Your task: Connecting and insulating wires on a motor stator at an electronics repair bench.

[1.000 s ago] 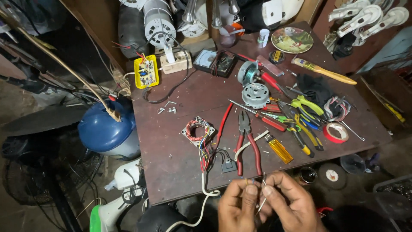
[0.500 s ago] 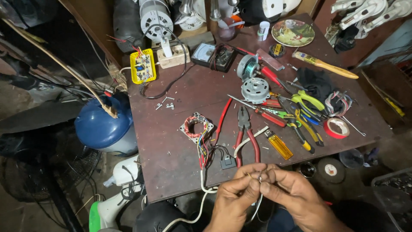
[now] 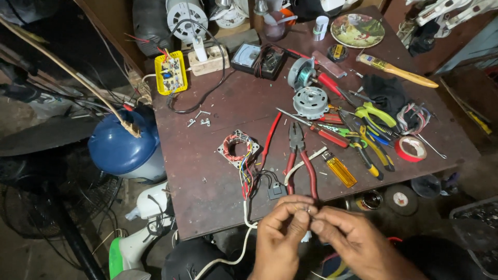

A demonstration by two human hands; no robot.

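Both hands unchanged at counter (image 3: pixel 207 202) edge, fingertips meeting.
Left hand (image 3: pixel 280 236) and right hand (image 3: pixel 345 238) pinch a wire (image 3: pixel 306 210), fingers curled.

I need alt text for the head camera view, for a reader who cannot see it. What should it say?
Two bare hands, the left hand and the right hand, pinch a thin wire end together at the near edge of a dark workbench. Just beyond lie red-handled pliers, a yellow lighter and a motor stator with coloured wires.
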